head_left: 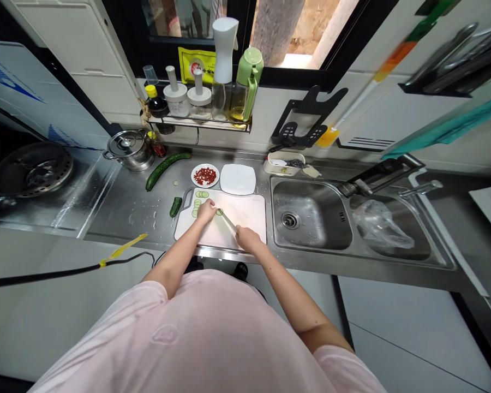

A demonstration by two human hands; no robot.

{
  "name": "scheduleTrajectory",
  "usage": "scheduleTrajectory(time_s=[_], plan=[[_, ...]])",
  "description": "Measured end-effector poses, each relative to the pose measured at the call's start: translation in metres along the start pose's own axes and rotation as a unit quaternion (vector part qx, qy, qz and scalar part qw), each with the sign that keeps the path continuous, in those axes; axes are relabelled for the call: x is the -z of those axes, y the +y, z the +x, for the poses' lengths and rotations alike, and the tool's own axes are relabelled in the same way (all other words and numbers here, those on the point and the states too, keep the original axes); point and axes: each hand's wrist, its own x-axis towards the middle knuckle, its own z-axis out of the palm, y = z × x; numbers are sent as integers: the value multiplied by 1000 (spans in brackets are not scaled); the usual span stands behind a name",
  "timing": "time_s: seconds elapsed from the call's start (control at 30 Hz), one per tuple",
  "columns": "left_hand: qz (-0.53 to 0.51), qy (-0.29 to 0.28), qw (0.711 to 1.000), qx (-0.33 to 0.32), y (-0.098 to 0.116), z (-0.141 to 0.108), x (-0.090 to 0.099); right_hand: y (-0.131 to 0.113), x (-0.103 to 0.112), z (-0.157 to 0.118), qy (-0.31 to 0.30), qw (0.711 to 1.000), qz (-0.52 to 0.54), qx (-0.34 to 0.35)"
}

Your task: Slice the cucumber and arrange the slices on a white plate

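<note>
Over the board (251, 210), our right hand (249, 239) grips a knife (228, 222); our left hand (207, 211) curls beside cucumber slices (196, 207), whether holding any we cannot tell.

The sink (317, 226) looks glossy metal; the board (250, 210), smooth plastic.

Two hands (205, 212) (249, 239), one whole cucumber (162, 167), two plates (238, 179) (193, 175)
</note>
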Motion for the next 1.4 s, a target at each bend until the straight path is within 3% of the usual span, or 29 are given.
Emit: scheduleTrajectory(time_s=[0.4,0.77,1.4], plan=[[3,-3,1000,6,0,0,1,-2,4,-2,-3,1000,-3,-3],[12,-5,1000,6,0,-1,0,13,-5,-24,-27,999,-15,-10],[11,-1,1000,3,2,-1,1,0,2,-6,-13,1000,13,-11]])
